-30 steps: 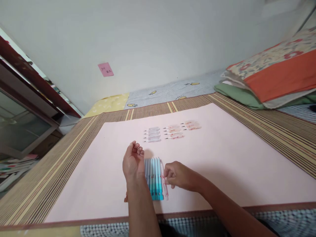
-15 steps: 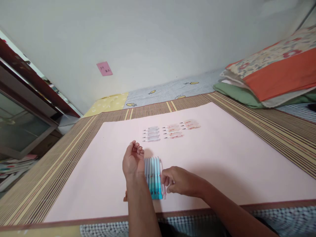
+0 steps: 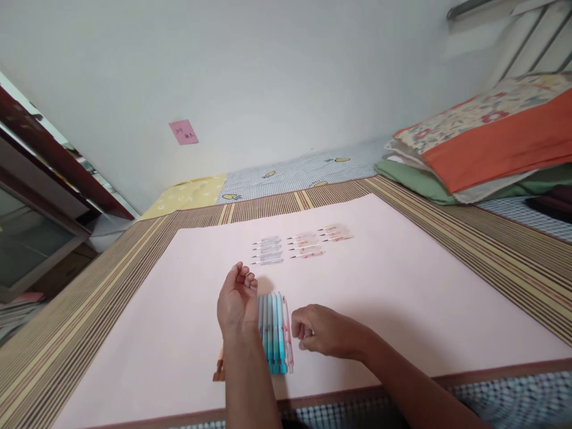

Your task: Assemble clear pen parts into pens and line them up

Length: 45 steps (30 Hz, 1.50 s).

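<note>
My left hand point(image 3: 238, 300) is turned palm up with its fingers loosely curled, and nothing shows in the palm. Its wrist and forearm cover part of a row of pens. Right beside it, several blue-to-turquoise pens point(image 3: 273, 333) lie side by side. A clear pen with pink-red markings point(image 3: 286, 336) rests along the right edge of that row. Slightly apart from this pen, my right hand point(image 3: 324, 329) hovers or rests over the pink sheet with fingers curled inward and nothing visible in them. Orange-brown pen ends point(image 3: 218, 372) poke out left of my left forearm.
Farther back on the pink sheet point(image 3: 187, 333) lie refills with clear grey barrels point(image 3: 270, 250) and pink-patterned barrels point(image 3: 308, 244) in groups. A striped mat point(image 3: 147, 262) is underneath. Folded bedding point(image 3: 482, 137) is piled at the back right. A pink note point(image 3: 183, 131) hangs on the wall.
My right hand has come away from the pink-marked pen, leaving a gap beside it. The pen now lies against the blue row. The camera view has shifted slightly; my left hand keeps its pose.
</note>
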Tool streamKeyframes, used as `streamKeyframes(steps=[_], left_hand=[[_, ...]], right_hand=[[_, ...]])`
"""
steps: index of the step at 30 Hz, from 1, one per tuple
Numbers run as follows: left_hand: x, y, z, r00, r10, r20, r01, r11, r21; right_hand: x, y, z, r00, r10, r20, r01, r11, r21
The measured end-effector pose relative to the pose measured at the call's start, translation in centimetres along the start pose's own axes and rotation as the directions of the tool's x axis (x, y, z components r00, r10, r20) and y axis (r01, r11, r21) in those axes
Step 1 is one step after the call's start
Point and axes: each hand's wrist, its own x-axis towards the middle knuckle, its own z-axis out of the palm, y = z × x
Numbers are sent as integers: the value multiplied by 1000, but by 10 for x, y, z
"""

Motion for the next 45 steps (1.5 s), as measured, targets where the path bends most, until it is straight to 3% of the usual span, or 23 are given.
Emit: streamKeyframes(steps=[5,9,11,15,17,19,24,29,36,45], left_hand=[[-2,-6,4,1000,-7,22,7,1000,21],[-3,-11,6,999,-13,31,12,999,31],[-3,-12,7,999,-19,29,18,999,28],[-2,-12,7,999,-41,31,40,999,11],[-1,-12,6,999,-47,20,47,999,0],[0,-11,5,999,-52,4,52,999,-13],[0,-9,4,998,-69,-4,68,997,-39],[1,-10,3,997,-80,10,81,995,-51],[0,-15,6,996,-94,-2,93,994,-52],[-1,-21,9,994,-111,-16,110,992,-53]], right_hand=[[-5,5,-20,995,68,-70,-70,997,-21],[-9,19,-43,971,76,-227,-101,990,-103],[-8,30,-55,930,86,-357,-158,971,-177],[9,50,-74,789,-20,-614,-259,895,-362],[24,56,-81,784,-60,-618,-303,831,-466],[39,61,-86,811,-80,-580,-308,785,-538],[60,65,-88,849,-106,-518,-271,754,-599],[59,70,-86,842,-121,-526,-263,759,-596],[50,78,-81,775,-88,-626,-323,796,-512],[59,71,-76,802,-23,-597,-327,819,-471]])
